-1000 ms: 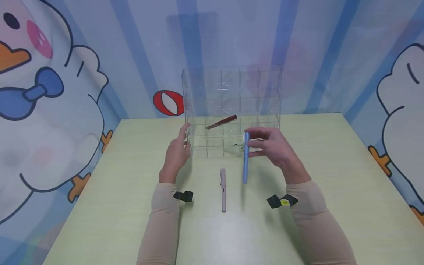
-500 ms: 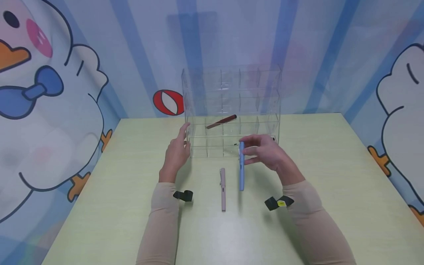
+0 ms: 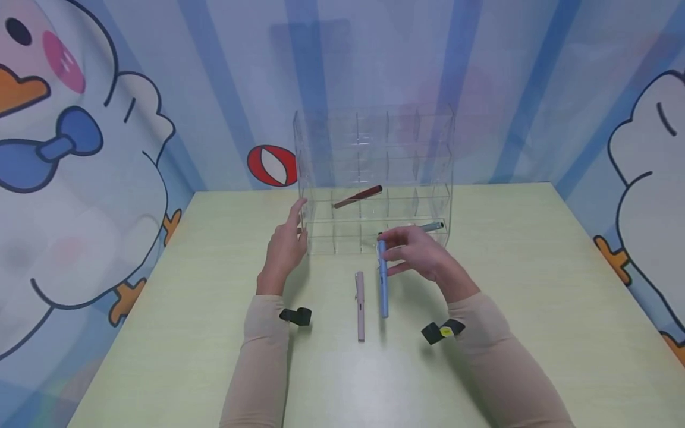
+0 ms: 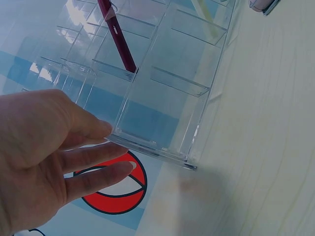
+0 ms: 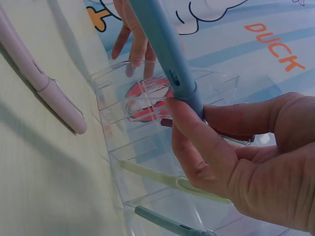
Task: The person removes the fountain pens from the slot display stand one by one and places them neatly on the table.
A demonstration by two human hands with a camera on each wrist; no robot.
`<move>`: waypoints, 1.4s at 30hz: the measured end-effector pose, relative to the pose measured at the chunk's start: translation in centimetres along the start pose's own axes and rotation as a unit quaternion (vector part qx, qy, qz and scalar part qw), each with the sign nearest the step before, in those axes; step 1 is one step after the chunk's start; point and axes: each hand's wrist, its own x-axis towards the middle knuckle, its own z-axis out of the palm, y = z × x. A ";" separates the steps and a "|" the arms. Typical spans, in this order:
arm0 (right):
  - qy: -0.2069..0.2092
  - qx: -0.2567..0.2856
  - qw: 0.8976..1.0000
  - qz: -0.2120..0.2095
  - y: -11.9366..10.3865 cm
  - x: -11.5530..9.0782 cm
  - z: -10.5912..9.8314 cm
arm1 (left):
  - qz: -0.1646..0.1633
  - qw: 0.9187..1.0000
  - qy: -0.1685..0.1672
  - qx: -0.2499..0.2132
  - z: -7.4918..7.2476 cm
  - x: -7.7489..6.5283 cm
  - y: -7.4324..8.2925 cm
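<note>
In the head view my right hand [image 3: 414, 255] pinches a light blue capped pen [image 3: 383, 288] near its top end, between thumb and fingers. The pen's other end points down towards the table, just right of a lilac pen [image 3: 360, 306] that lies on the table. My left hand [image 3: 283, 255] rests at the left side of a clear acrylic compartment rack [image 3: 321, 238]; its fingers [image 4: 101, 182] are fairly straight, fingertips right at the panel edge in the left wrist view. A dark red pen [image 3: 358, 197] lies slanted in a rack compartment.
Low in the rack lie a teal pen [image 5: 170, 221] and a yellow-green pen [image 5: 172, 182], partly behind my right hand. The rack stands on a pale wooden table [image 3: 176, 333], in front of a printed backdrop [image 3: 225, 71] with cartoon ducks.
My right hand has moved left and towards me with the blue pen, nearer the lilac pen. The teal pen in the rack has come into sight. My left hand stays in place.
</note>
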 end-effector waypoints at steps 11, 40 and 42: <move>-0.009 0.005 1.000 0.005 1.3 0.9 0.2 | -0.003 1.000 -0.005 -0.002 0.1 0.1 0.0; 0.024 -0.024 0.999 0.038 3.7 2.6 1.3 | 0.001 1.000 0.002 -0.005 0.0 0.0 -0.1; 0.024 -0.031 0.999 0.038 3.8 2.5 1.5 | -0.004 1.000 -0.002 -0.008 0.1 -0.1 -0.1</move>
